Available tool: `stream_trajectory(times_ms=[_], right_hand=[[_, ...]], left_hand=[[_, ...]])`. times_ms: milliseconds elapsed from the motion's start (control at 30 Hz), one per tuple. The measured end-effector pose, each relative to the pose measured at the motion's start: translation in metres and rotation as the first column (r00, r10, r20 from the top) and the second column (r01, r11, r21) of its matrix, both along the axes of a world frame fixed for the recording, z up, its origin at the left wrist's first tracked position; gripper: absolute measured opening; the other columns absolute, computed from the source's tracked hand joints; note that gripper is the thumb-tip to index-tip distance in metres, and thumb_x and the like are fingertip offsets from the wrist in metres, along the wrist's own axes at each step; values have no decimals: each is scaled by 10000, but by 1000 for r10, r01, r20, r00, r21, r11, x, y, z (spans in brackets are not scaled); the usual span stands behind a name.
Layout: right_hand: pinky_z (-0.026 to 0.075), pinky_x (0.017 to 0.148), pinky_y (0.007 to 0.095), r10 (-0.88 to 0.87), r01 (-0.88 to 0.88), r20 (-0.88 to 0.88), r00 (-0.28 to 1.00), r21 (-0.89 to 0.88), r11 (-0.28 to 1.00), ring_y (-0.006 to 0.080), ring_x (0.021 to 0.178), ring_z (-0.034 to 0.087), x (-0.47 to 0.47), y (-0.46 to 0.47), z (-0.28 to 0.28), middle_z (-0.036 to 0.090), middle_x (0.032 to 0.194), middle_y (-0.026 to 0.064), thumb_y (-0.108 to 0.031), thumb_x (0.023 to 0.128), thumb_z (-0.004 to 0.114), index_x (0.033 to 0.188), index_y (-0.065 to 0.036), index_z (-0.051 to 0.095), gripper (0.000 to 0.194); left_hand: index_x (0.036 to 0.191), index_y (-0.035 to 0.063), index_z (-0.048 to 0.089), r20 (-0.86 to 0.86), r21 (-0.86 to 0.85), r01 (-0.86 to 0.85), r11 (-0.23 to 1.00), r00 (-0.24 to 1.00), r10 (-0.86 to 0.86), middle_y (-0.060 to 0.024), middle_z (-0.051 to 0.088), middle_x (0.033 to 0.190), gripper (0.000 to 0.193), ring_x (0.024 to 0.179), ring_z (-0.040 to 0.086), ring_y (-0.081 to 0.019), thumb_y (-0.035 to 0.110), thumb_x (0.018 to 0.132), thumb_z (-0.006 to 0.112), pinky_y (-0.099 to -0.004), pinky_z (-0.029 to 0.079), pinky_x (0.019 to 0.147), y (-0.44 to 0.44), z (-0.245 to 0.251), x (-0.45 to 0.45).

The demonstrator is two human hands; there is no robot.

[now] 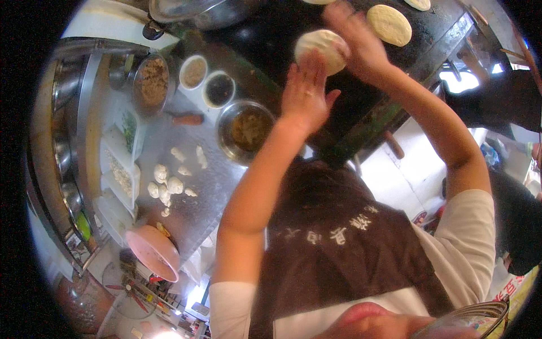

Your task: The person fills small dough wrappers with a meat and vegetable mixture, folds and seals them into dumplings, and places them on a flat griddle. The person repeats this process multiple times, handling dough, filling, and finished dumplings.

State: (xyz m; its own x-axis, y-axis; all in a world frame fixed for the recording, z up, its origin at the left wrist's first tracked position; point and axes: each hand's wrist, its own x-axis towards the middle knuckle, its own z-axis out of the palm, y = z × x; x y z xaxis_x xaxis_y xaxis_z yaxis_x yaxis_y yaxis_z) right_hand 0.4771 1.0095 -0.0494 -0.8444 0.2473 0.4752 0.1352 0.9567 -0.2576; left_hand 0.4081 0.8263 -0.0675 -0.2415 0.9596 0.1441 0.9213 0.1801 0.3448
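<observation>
A pale, flat round of dough is at the top centre, over a dark griddle. My left hand has its long fingers laid against the near part of the dough, thumb held out to the right. At the dough's right edge is my right hand, blurred by motion, its fingers pointing up and left; how firmly it touches cannot be told. Another flat dough round lies on the griddle just right of that hand. Parts of more rounds show at the top edge.
Left of my arms, a steel bowl of brownish liquid, small white tubs and a bowl of filling stand by several dough pieces on a worktop. A pink bowl is lower left. A dark-clothed person is at right.
</observation>
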Motion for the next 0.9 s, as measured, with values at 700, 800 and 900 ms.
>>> stream_trajectory(times_ms=[700, 800, 900], right_hand=[[339, 1076, 424, 387, -406, 425, 818, -51, 913, 333, 1339, 340, 38, -51, 8, 362, 1450, 145, -353, 893, 542, 1395, -92, 366, 592], [287, 1109, 425, 263, -219, 285, 922, -176, 960, 312, 1362, 306, 32, -61, 14, 343, 1462, 135, -302, 857, 579, 1392, -97, 366, 611], [260, 1120, 435, 208, -201, 404, 891, -61, 978, 292, 1358, 319, 22, -63, 18, 384, 1444, 106, -277, 868, 570, 1373, -105, 404, 559]], left_hand=[[1418, -42, 248, -127, -162, -937, 309, 331, 935, -212, 407, 1394, 837, 1116, 547, -350, 431, 824, 601, -403, 401, 963, -204, -116, -212], [1432, -44, 202, -113, -224, -941, 253, 283, 953, -233, 348, 1426, 880, 1108, 549, -366, 428, 808, 605, -431, 435, 922, -200, -114, -207], [1440, -37, 177, -49, -270, -935, 232, 254, 966, -257, 336, 1424, 904, 1097, 554, -372, 440, 800, 602, -434, 464, 897, -200, -106, -204]])
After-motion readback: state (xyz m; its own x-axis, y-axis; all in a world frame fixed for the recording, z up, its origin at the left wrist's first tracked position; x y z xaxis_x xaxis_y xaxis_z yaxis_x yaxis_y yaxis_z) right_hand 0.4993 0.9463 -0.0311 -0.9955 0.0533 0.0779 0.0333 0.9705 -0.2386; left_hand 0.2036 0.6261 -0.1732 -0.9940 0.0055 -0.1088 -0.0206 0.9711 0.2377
